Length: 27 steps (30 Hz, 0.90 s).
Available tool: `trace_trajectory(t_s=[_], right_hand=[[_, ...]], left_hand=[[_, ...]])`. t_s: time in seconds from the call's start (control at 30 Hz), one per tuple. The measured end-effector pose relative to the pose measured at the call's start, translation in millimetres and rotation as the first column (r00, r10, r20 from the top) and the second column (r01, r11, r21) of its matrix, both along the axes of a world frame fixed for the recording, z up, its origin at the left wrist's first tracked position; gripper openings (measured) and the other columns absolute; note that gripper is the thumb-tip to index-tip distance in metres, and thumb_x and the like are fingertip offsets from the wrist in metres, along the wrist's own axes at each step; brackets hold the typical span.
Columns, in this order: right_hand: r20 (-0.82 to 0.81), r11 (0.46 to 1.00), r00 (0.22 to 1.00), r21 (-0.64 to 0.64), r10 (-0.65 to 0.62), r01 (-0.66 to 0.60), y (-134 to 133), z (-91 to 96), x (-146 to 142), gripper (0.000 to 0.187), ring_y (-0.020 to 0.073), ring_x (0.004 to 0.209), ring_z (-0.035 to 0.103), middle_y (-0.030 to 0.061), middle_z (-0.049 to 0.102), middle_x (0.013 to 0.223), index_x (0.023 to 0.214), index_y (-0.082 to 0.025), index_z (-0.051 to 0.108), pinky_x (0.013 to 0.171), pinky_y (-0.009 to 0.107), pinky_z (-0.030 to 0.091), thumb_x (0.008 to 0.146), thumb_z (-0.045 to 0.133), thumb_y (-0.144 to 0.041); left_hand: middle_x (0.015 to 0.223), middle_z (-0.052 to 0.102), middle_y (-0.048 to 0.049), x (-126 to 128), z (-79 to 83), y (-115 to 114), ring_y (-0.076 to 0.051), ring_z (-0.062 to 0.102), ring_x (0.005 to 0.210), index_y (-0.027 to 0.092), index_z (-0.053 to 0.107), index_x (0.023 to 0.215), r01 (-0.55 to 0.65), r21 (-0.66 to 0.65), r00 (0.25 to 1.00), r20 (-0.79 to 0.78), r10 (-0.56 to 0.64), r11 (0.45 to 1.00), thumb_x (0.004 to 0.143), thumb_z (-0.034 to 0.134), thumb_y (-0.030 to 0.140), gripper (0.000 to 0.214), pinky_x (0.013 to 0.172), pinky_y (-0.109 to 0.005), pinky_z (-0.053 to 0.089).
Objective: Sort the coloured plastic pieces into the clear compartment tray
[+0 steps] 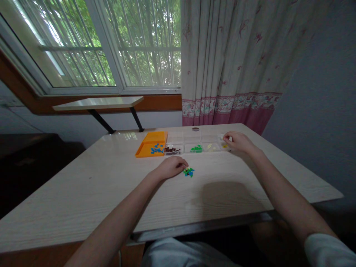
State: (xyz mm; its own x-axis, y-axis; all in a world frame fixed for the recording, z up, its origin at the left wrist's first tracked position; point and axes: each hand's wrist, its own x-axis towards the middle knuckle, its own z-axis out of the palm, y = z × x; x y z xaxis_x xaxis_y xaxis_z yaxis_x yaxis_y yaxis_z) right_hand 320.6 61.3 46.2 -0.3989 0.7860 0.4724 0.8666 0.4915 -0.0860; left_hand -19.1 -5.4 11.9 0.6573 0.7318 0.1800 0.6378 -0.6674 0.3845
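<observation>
left hand (171, 167) closed, beside coloured pieces (188, 171) | right hand (236, 141) at clear tray (191, 139), grip hard to tell

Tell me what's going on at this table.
A person sits at the table. Their left hand rests beside a small pile of mixed coloured bits. Their right hand is at the rightmost compartment of a clear box; whether it holds anything is too small to tell. Other compartments hold brown bits, green bits and pale bits. An orange tray at the box's left end holds blue bits.
</observation>
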Motion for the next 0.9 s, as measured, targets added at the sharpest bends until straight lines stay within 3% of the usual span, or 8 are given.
trace_trajectory(t_s=[0.23, 0.57, 0.77, 0.9], right_hand=[[0.046, 0.970, 0.991, -0.206, -0.122, 0.129, 10, -12.7, 20, 0.020, 0.0150, 0.067, 0.056, 0.0064, 0.066, 0.078, 0.079, -0.017, 0.064, 0.058, 0.022, 0.035, 0.077, 0.047, -0.028], [0.048, 0.967, 0.990, -0.212, -0.130, 0.138, 13, -13.8, 16, 0.022, 0.0171, 0.077, 0.059, 0.0073, 0.067, 0.089, 0.089, -0.018, 0.065, 0.065, 0.023, 0.038, 0.076, 0.047, -0.022], [0.023, 0.985, 0.999, -0.168, 0.030, -0.026, -10, -11.7, -27, 0.022, 0.0147, 0.072, 0.057, 0.0050, 0.066, 0.084, 0.089, -0.019, 0.065, 0.063, 0.022, 0.037, 0.080, 0.046, -0.024], [0.024, 0.965, 0.975, -0.154, 0.219, -0.213, -37, -13.2, -69, 0.021, 0.0134, 0.071, 0.057, 0.0044, 0.066, 0.085, 0.090, -0.019, 0.064, 0.062, 0.022, 0.037, 0.082, 0.045, -0.024]], left_hand=[[0.086, 0.067, -0.0051, -1, 1.2, 0, -0.013, 0.059, 0.075, 0.016, 0.066, 0.090, -0.024, 0.021, 0.999, -0.042, 0.025, 0.999, 0.080, 0.044, 0.023, 0.025, 0.066, -0.020, 0.041], [0.083, 0.067, -0.0050, -3, 2.0, 0, -0.013, 0.058, 0.073, 0.017, 0.066, 0.090, -0.021, 0.014, 0.999, -0.035, 0.021, 1.000, 0.080, 0.044, 0.024, 0.025, 0.067, -0.020, 0.041], [0.077, 0.066, -0.0043, -1, 3.3, -2, -0.012, 0.055, 0.066, 0.016, 0.066, 0.088, -0.034, 0.013, 0.999, -0.035, 0.034, 0.999, 0.079, 0.046, 0.024, 0.024, 0.060, -0.019, 0.038], [0.076, 0.065, -0.0040, 2, 3.2, -4, -0.011, 0.054, 0.064, 0.016, 0.065, 0.086, -0.051, 0.016, 0.998, -0.030, 0.051, 0.999, 0.079, 0.046, 0.024, 0.022, 0.058, -0.018, 0.037]])
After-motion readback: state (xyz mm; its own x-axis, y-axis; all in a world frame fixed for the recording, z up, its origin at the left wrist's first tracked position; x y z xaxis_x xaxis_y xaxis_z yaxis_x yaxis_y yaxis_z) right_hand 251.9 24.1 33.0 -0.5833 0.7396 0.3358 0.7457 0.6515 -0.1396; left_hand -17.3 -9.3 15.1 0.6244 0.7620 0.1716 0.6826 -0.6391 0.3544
